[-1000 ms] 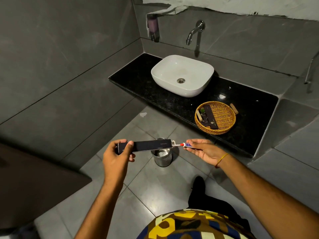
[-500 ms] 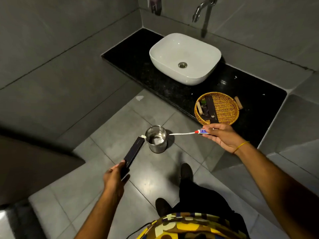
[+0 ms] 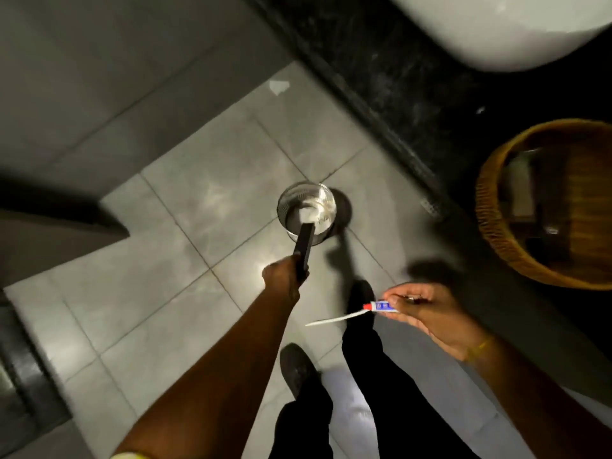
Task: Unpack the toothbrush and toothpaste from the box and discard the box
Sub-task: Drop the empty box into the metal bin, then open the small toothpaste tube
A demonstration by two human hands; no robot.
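Observation:
My left hand (image 3: 286, 276) grips the near end of a long black box (image 3: 304, 246). The box's far end reaches over the rim of a small steel bin (image 3: 306, 213) that stands on the floor. My right hand (image 3: 427, 313) holds a white toothbrush (image 3: 334, 320) and a small toothpaste tube (image 3: 381, 306) with a red cap, both pointing left, above my shoes. White crumpled paper lies in the bin.
A black stone counter (image 3: 397, 104) runs along the upper right, with a white basin (image 3: 496, 31) on it and a wicker basket (image 3: 496, 226) of dark items at the right edge. Grey floor tiles surround the bin. My shoes (image 3: 299, 366) stand below it.
I have leaned down and closer. My left hand has swung the box forward until its end is over the bin. My right hand with toothbrush and paste has dropped lower.

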